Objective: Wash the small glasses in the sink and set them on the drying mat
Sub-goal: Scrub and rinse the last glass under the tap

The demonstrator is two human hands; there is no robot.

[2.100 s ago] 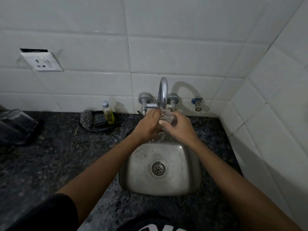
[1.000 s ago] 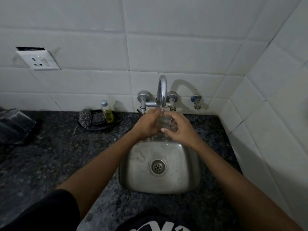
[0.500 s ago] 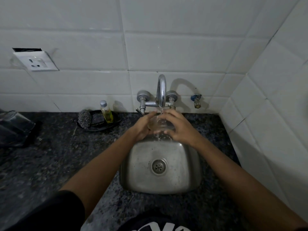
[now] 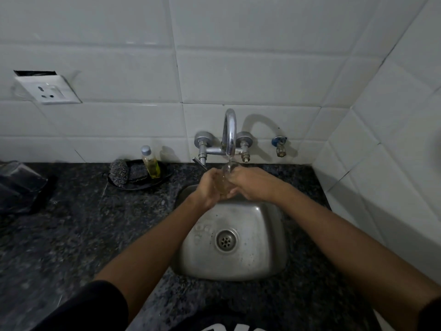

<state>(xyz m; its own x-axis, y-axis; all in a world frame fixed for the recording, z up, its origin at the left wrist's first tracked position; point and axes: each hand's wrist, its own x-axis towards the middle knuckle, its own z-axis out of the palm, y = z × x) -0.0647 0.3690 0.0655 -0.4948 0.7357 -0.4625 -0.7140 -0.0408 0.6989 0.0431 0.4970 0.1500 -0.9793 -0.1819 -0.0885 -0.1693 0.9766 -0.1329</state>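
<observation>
A small clear glass [image 4: 225,179] is held between both hands under the chrome tap [image 4: 229,132], where a thin stream of water runs into it. My left hand [image 4: 208,188] grips its left side and my right hand [image 4: 250,185] wraps around its right side. Most of the glass is hidden by the fingers. Below them lies the small steel sink [image 4: 262,259] with its drain [image 4: 225,240]; no other glass shows inside it. A dark mat [image 4: 21,185] with clear glassware on it sits at the far left of the counter.
A black dish [image 4: 140,182] holds a steel scrubber [image 4: 118,172] and a small bottle of yellow liquid [image 4: 150,162] left of the tap. A wall socket [image 4: 47,89] is at upper left. White tiled wall closes in on the right. Dark granite counter [image 4: 71,235] surrounds the sink.
The glass has been turned upright between the hands under the running water. Both hands stayed beneath the tap, shifting slightly.
</observation>
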